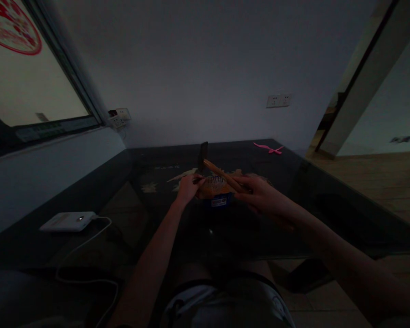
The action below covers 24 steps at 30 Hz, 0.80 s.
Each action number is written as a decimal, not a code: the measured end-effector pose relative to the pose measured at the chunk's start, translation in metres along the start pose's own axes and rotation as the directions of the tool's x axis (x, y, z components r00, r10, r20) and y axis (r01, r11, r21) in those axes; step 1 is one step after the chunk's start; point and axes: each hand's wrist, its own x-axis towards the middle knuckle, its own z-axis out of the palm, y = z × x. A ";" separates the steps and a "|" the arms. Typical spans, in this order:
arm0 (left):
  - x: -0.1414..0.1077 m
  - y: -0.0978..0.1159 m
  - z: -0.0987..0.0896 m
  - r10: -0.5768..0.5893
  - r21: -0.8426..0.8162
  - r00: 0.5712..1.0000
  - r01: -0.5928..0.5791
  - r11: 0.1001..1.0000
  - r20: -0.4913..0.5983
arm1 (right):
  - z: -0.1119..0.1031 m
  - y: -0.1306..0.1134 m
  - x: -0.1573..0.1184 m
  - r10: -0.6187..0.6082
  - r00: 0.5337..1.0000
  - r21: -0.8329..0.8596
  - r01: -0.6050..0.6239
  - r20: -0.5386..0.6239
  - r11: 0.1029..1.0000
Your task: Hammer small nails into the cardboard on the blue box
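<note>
My right hand (pixel 256 189) is closed around the wooden handle of a hammer (pixel 222 173). Its dark head (pixel 202 155) is raised at the far end, beyond my left hand. Between my hands sits a rounded orange-brown object (pixel 215 187) with several thin dark spikes standing up from its top. Under it is a blue thing (pixel 219 201) with a printed label. My left hand (pixel 190 186) is at the left side of the orange-brown object, its thumb and fingers pinched together. What they pinch is too dark and small to name.
Pale flat pieces (pixel 186 174) show on the dark glossy table (pixel 150 246) behind my hands. A white power bank (pixel 68 222) with a white cable (pixel 85 246) lies at the left. A pink strap-like item (pixel 269 149) rests by the far right edge. A wall (pixel 198 82) rises behind.
</note>
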 end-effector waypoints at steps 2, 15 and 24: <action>-0.001 0.000 0.000 0.027 0.050 1.000 -0.028 0.998 0.010 | 0.002 0.001 0.001 0.027 1.000 0.000 -0.027 0.013 1.000; -0.002 -0.002 0.000 0.029 0.079 0.999 -0.032 0.996 0.030 | 0.006 0.005 -0.001 0.054 0.997 0.053 -0.057 0.058 0.997; -0.002 -0.007 0.002 0.041 0.081 0.999 -0.043 0.996 0.023 | -0.003 0.001 -0.013 0.035 0.999 0.036 -0.034 -0.036 0.999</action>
